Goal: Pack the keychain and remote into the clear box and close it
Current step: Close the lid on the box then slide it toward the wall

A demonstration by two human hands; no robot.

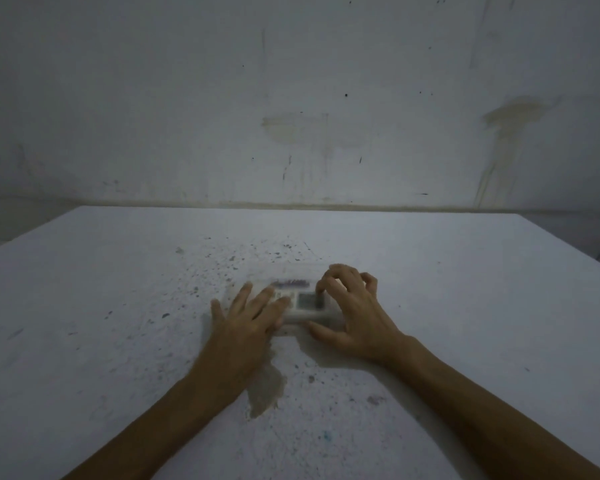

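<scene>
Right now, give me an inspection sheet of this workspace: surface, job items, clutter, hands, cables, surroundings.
Surface: white table, speckled with dark flecks, a brownish stain near the left forearm.
Job items: clear box at table centre; remote with a grey screen shows through it; a dark blurred strip along the far side, possibly the keychain, too blurred to confirm. Lid latch state cannot be told.
Clutter: nothing seen.
Hands: left hand flat, fingers spread over the box's left end; right hand arched over the right end, fingertips pressing down on top.
Cables: nothing seen.
Surroundings: stained, scuffed white wall behind the table; dim light.
</scene>
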